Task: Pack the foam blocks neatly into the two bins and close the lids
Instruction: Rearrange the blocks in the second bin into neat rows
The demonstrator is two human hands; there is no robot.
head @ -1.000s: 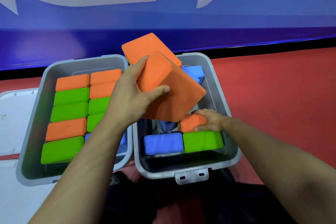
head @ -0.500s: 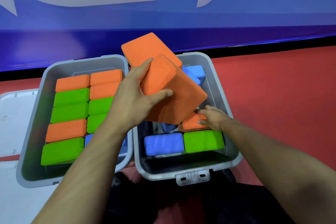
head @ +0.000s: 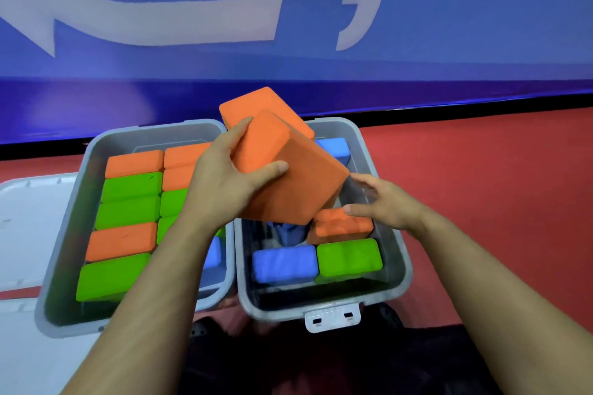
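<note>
Left bin [head: 64, 234]: packed with orange and green blocks in rows. Right bin [head: 396, 234], just beside: blue block [head: 284, 263], green block [head: 349, 258], small orange block [head: 340, 224]. Above right bin, two big orange blocks [head: 288, 176] clasped in left hand [head: 221, 189], tilted, long axis toward its near-right side. Right hand [head: 385, 202] spread wide, empty, near small orange block.

Both bare forearms reach forward. The left hand [head: 221, 189] is curled closed, thumb lying across the front. The right hand [head: 385, 202] is spread, fingers [head: 362, 181] loosely extended leftward.
</note>
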